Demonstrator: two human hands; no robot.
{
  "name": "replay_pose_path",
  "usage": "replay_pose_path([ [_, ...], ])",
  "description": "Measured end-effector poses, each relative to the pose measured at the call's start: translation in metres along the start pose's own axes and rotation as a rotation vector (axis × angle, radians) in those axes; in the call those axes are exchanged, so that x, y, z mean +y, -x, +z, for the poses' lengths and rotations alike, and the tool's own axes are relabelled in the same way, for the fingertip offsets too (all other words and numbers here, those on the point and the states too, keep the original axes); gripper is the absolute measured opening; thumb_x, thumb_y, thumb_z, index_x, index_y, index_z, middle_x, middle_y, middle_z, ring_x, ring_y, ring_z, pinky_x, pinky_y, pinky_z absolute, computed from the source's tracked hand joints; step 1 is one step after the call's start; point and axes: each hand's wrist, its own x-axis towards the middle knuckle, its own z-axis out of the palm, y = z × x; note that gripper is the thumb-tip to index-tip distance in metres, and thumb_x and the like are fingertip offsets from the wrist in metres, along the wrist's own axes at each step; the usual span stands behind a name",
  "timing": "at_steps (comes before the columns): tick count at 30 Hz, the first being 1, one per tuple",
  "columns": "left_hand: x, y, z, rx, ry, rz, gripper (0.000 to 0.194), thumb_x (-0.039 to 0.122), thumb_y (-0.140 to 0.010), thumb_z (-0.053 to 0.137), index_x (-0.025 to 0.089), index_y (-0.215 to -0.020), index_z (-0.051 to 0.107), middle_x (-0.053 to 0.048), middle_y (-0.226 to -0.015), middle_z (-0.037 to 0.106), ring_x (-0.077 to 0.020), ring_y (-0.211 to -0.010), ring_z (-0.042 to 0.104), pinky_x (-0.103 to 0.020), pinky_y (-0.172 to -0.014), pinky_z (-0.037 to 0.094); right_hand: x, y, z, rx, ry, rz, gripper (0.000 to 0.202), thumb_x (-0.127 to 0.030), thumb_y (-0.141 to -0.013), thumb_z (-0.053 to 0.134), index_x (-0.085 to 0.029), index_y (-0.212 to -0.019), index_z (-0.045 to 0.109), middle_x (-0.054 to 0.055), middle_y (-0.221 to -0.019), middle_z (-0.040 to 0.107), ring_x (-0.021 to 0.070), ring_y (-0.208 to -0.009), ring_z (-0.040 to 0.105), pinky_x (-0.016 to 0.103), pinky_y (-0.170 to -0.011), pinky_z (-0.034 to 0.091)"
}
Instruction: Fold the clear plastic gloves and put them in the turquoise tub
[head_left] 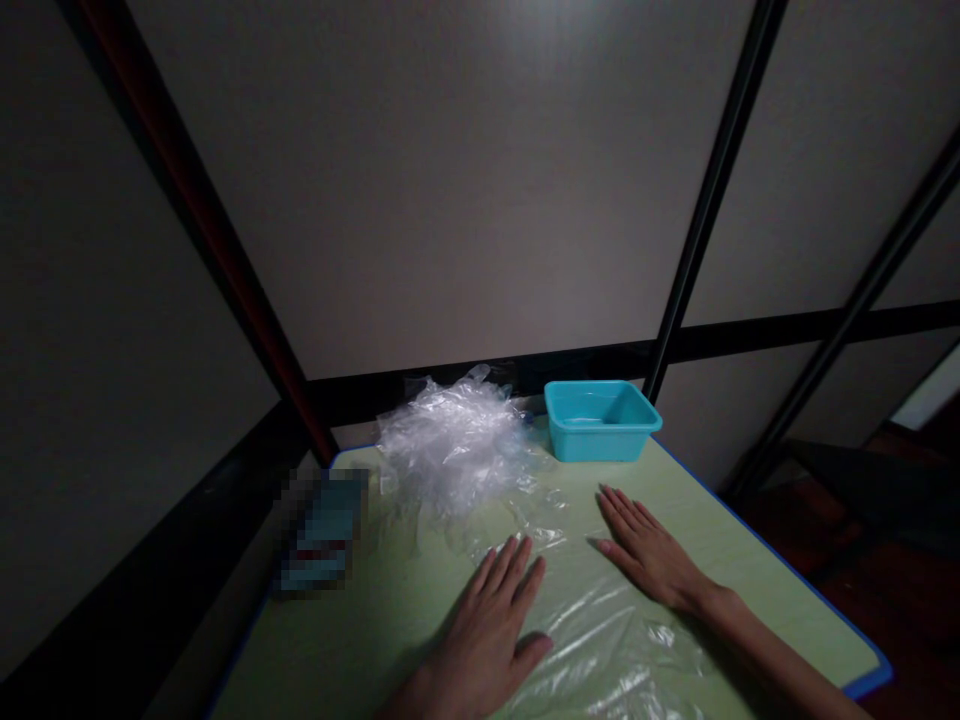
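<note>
My left hand point(487, 635) reaches in from the bottom of the head view, palm down, fingers stretched out and thumb spread. Over to the right, my right hand point(649, 550) lies low over the tabletop with its fingers extended. Neither hand grips anything. Thin, wrinkled clear plastic point(600, 640) is spread between and below them; whether either hand presses on it I cannot tell. Beyond my left hand rises a heap of crumpled clear plastic pieces point(457, 440), some with narrow, finger-like ends. A turquoise plastic basin point(600, 443) stands past my right hand.
The pale green table point(780, 600) has a blue edge. At its left side lies a pixelated, blurred object point(322, 535). Light panels point(465, 200) with dark frames rise behind the table. A dark piece of furniture point(877, 490) stands to the right.
</note>
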Motion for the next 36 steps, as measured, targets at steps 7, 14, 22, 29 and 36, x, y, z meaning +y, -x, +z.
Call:
replay_pose_path([
  [7,0.013,-0.004,-0.014,0.041,0.093,-0.072,0.07,0.035,-0.074,0.058,0.021,-0.135,0.025,-0.004,-0.145,0.009,-0.0261,-0.13,0.01,-0.041,-0.105,0.017,-0.01,-0.056,-0.011,0.019,-0.221,0.054,0.038,-0.024,-0.082,0.049,-0.009,-0.116,0.045,0.012,-0.104,0.06,0.0207,-0.096,0.056,0.033,-0.084,0.043],
  [14,0.02,-0.008,-0.014,0.147,0.277,-0.168,0.043,0.012,-0.068,0.054,0.021,-0.11,0.053,-0.004,-0.126,0.047,-0.0211,-0.116,0.041,-0.034,-0.099,0.033,-0.023,-0.097,0.003,-0.109,-0.304,0.041,0.021,-0.027,-0.087,0.05,-0.014,-0.103,0.052,0.003,-0.09,0.058,0.0118,-0.069,0.058,0.028,-0.06,0.049],
  [22,-0.004,-0.016,-0.009,0.447,0.256,-0.234,0.063,0.006,-0.064,0.047,0.017,-0.125,0.036,-0.007,-0.13,0.04,-0.0217,-0.119,0.035,-0.036,-0.1,0.03,-0.031,-0.059,-0.048,-0.051,-0.4,-0.158,0.018,-0.003,-0.071,0.049,-0.012,-0.083,0.059,0.003,-0.077,0.059,0.0141,-0.071,0.056,0.025,-0.066,0.044],
  [29,-0.007,-0.015,-0.021,0.336,0.157,-0.209,0.044,0.006,-0.064,0.048,0.019,-0.106,0.053,-0.004,-0.104,0.059,-0.0215,-0.101,0.049,-0.037,-0.094,0.035,-0.036,-0.02,-0.066,-0.201,-0.333,-0.324,0.027,0.002,-0.054,0.046,-0.016,-0.069,0.059,0.003,-0.078,0.059,0.017,-0.076,0.056,0.028,-0.071,0.043],
  [36,0.012,-0.007,-0.03,0.133,0.089,-0.233,0.054,0.017,-0.073,0.048,0.014,-0.126,0.04,-0.008,-0.133,0.04,-0.0228,-0.121,0.036,-0.036,-0.101,0.029,-0.06,-0.011,-0.06,-0.082,-0.117,-0.235,0.044,-0.004,-0.074,0.039,-0.013,-0.115,0.051,0.011,-0.115,0.055,0.0206,-0.105,0.05,0.033,-0.091,0.039],
])
